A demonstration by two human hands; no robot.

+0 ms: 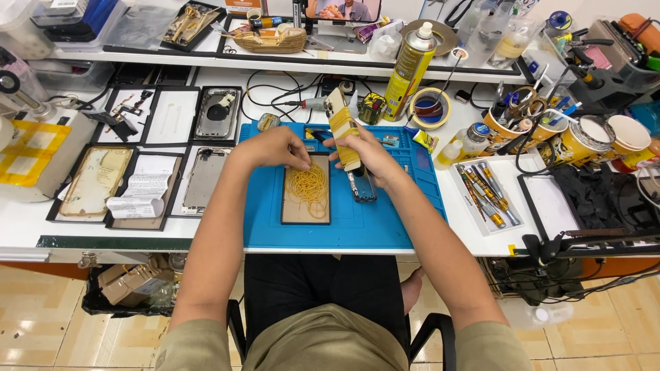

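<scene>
Left hand (275,148) curls palm-down, fingertips pinching into the tangle of yellow rubber bands (307,185); right hand (368,154) grasps a banded phone stack (342,127), tilted upright.

White workbench (474,230) carrying a blue work mat (364,230) at centre, black-framed trays (144,196) at left, a clear tray of screwdrivers (485,196) at right, and a yellow spray can (410,69) behind.

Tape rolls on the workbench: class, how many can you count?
2. One tape roll lies beside the yellow spray can; a brown roll sits on the shelf behind it. Clutter may hide others.
</scene>
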